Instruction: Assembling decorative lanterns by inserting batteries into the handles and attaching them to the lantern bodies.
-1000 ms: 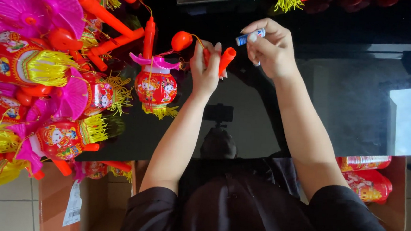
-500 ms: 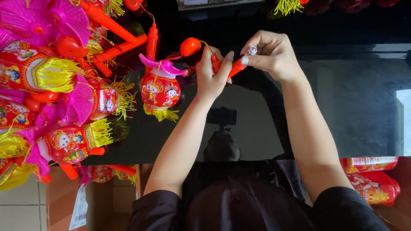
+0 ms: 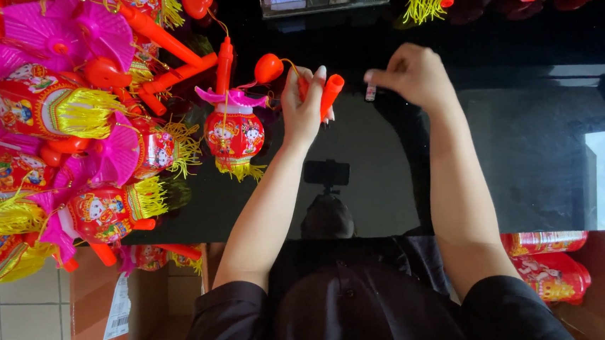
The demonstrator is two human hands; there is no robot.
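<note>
Our left hand [image 3: 305,110] grasps the light, stiff orange plastic lantern handle [image 3: 330,94] mid-shaft, while our right hand [image 3: 412,75] pinches a small battery [image 3: 370,93].

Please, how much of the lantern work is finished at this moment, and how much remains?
Looks done: a pile of lanterns with handles lies on the left of the black table. In hand: the left hand grips an orange handle whose lantern hangs beside it; the right hand pinches a small part. Left: apparently the packed lanterns in the box.
</note>
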